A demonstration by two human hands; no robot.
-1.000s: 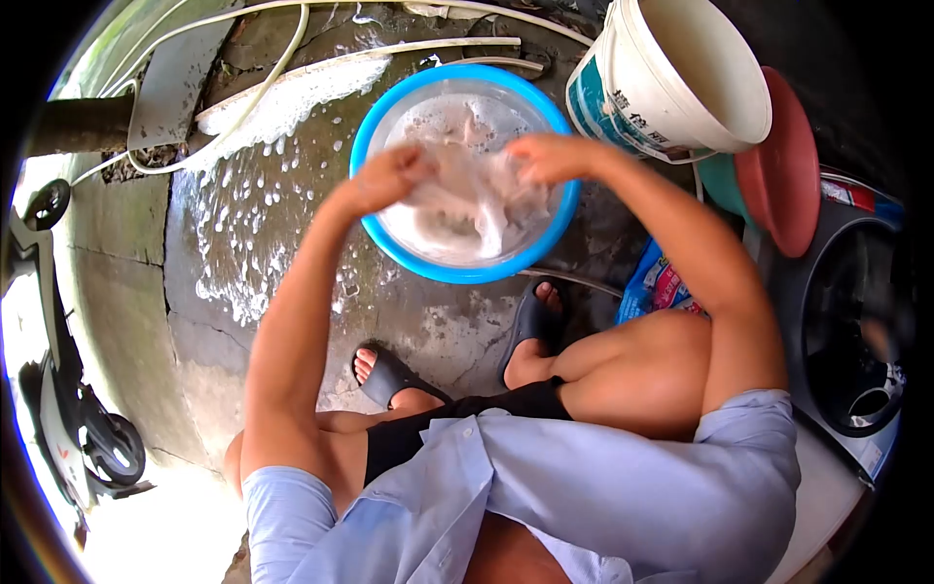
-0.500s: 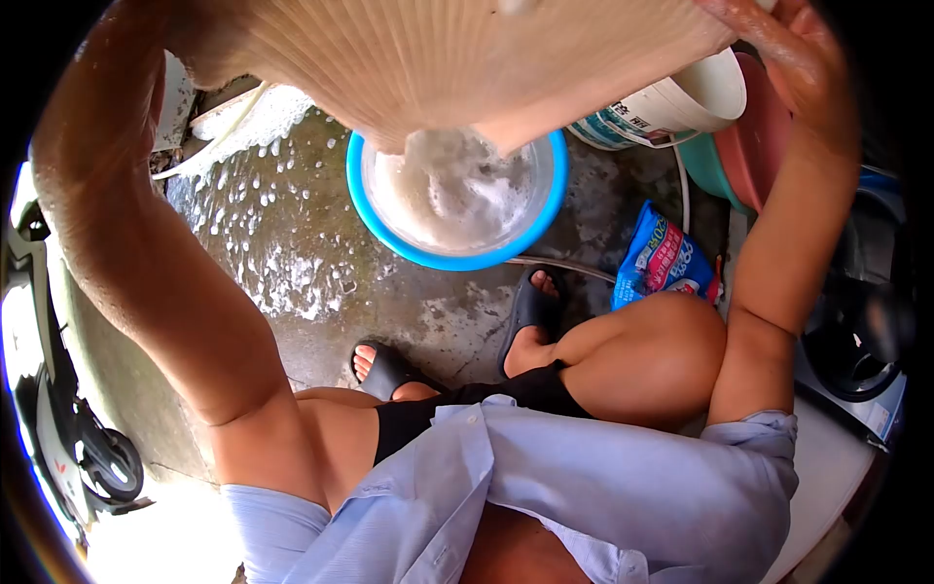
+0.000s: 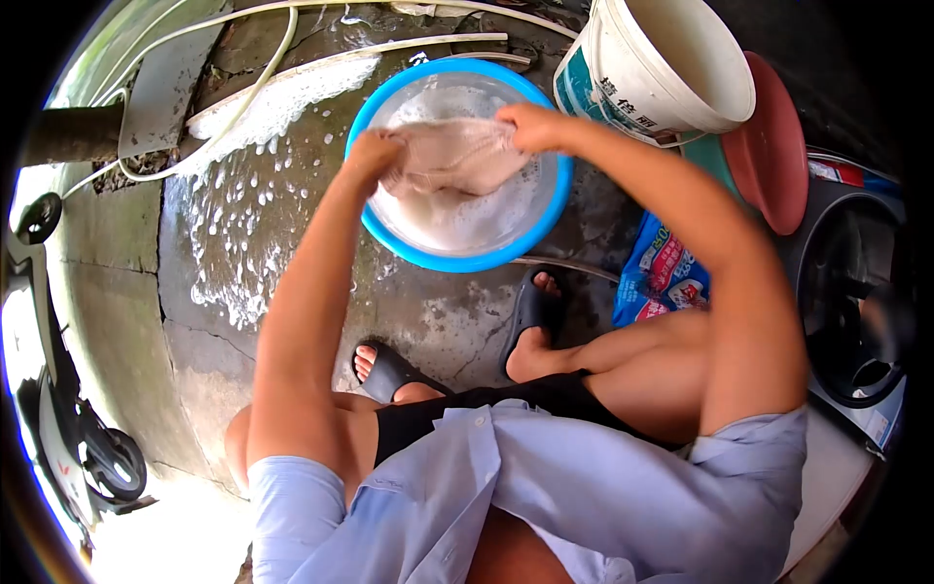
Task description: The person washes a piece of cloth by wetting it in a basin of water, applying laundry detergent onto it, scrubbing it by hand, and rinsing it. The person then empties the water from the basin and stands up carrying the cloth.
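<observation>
A wet, pale pinkish cloth (image 3: pixel 452 156) is stretched between my hands over a round basin (image 3: pixel 467 262) with a blue rim. White suds and cloudy water (image 3: pixel 443 222) show in the basin below the cloth. My left hand (image 3: pixel 377 156) is closed on the cloth's left end, above the basin's left rim. At the right end, my right hand (image 3: pixel 530 128) has its fingers wrapped round the cloth, inside the right part of the rim. Whether the cloth's lower edge touches the water cannot be made out.
A white bucket (image 3: pixel 623 97) stands at the upper right, beside a red basin (image 3: pixel 773 146). A blue detergent bag (image 3: pixel 662 277) lies near my right knee. Hoses (image 3: pixel 263 88) and foam (image 3: pixel 282 97) are on the ground at upper left. A dark round machine door (image 3: pixel 851 302) is far right.
Half a second ago the cloth was held up high and spread close to the camera. Both hands have come down with it to the basin, and it is now bunched narrower between them.
</observation>
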